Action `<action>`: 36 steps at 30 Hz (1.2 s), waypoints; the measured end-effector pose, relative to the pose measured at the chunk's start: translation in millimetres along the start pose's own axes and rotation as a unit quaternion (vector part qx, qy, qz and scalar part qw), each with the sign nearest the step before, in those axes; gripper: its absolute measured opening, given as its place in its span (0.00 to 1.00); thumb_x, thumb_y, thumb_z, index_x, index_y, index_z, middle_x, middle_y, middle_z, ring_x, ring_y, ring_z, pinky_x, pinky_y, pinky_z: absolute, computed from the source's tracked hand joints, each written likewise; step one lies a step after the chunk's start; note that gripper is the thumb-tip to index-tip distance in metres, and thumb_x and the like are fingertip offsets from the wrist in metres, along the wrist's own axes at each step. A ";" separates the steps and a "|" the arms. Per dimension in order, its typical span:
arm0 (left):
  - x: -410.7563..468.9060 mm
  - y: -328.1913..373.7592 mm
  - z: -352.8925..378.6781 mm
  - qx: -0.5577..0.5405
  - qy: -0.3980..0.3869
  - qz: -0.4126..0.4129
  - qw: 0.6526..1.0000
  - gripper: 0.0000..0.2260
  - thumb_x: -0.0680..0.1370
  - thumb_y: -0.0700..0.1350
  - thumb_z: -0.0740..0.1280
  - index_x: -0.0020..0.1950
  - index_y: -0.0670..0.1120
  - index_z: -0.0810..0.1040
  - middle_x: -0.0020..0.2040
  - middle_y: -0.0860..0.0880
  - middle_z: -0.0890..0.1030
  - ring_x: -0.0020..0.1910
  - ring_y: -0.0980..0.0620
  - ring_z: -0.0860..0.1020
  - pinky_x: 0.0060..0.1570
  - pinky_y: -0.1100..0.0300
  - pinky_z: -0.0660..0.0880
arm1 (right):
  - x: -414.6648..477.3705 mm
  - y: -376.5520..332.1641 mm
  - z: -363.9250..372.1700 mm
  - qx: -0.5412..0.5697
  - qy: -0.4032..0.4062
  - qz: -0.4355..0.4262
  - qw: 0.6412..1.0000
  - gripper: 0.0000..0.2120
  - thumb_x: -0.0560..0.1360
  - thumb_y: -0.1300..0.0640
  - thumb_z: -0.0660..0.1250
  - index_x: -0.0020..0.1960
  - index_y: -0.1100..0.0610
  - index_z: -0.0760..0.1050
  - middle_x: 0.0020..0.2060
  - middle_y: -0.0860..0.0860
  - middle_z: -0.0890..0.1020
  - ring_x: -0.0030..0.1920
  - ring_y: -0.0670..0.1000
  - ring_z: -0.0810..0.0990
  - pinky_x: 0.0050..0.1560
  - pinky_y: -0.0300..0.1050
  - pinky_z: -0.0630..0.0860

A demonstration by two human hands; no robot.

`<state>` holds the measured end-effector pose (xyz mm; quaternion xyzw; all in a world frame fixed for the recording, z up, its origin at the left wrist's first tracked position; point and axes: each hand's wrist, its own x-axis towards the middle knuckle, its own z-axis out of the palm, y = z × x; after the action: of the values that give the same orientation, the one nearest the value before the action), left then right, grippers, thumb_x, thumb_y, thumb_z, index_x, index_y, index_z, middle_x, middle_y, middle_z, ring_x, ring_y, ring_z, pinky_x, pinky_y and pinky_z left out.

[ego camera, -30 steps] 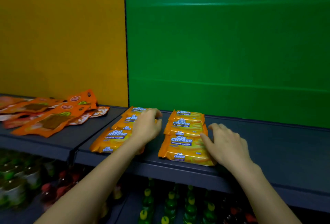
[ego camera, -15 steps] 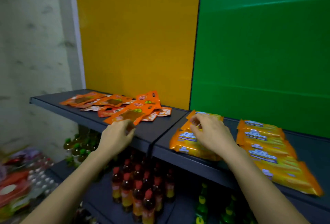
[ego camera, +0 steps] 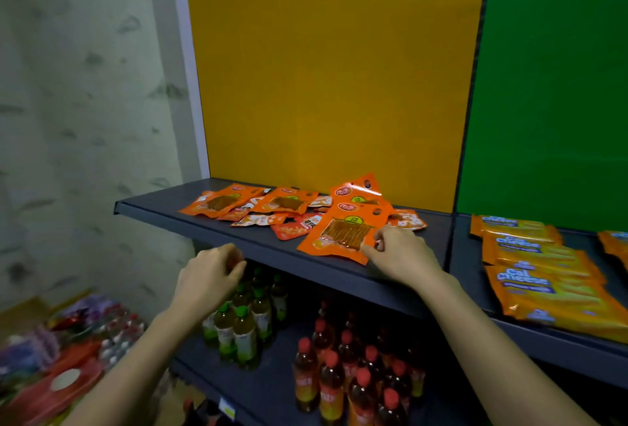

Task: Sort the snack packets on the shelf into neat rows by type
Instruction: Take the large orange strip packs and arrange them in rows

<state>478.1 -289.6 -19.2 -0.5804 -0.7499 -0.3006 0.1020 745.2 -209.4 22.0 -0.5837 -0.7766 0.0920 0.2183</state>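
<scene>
A jumble of orange and red snack packets (ego camera: 272, 208) lies on the left part of the dark shelf (ego camera: 190, 225), under the yellow back panel. The nearest big orange packet (ego camera: 339, 235) lies at the pile's front right. My right hand (ego camera: 401, 255) pinches its right edge between thumb and fingers. My left hand (ego camera: 210, 276) hovers in front of the shelf's front edge with fingers loosely curled, holding nothing. On the right part of the shelf, yellow Cal Cheese wafer packets (ego camera: 540, 272) lie in a row front to back, and a second row (ego camera: 616, 245) is cut off at the frame's edge.
A lower shelf holds green-capped bottles (ego camera: 238, 323) and red-capped bottles (ego camera: 346, 374). More packaged goods (ego camera: 57, 357) are stacked at the lower left. A grey wall stands to the left. Yellow and green panels back the shelf.
My view has turned left, from the wafer rows to the orange pile. My right hand left the wafer packets and took the big orange packet's edge. My left hand came off the wafers.
</scene>
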 end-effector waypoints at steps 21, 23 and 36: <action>145.4 -58.5 58.2 -0.056 -0.014 0.051 0.997 0.06 0.76 0.50 0.64 0.50 0.51 0.77 0.48 0.51 0.81 0.49 0.51 0.78 0.44 0.55 0.74 | 97.6 -18.5 50.0 0.120 -0.019 0.163 0.979 0.33 0.62 0.46 0.78 0.60 0.58 0.69 0.60 0.55 0.78 0.60 0.56 0.76 0.59 0.51 0.74; 167.1 -58.6 66.2 -0.059 -0.013 0.058 0.996 0.06 0.76 0.49 0.65 0.49 0.49 0.78 0.48 0.50 0.82 0.48 0.50 0.78 0.44 0.54 0.76 | 99.8 -16.9 51.3 0.145 -0.016 0.159 0.976 0.29 0.64 0.49 0.77 0.59 0.57 0.70 0.59 0.54 0.78 0.59 0.55 0.76 0.59 0.50 0.74; 260.7 -45.8 120.7 0.025 -0.140 -0.037 0.989 0.38 0.70 0.71 0.58 0.57 0.38 0.77 0.67 0.39 0.72 0.65 0.41 0.70 0.61 0.50 0.70 | 110.5 1.1 48.6 0.266 0.018 0.148 0.952 0.03 0.76 0.59 0.65 0.48 0.56 0.77 0.44 0.55 0.83 0.41 0.54 0.83 0.43 0.48 0.77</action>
<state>379.4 -16.6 0.0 -0.5857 -0.7852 -0.2008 -0.0008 699.7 -99.1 4.0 -0.6144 -0.6250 0.3155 0.3637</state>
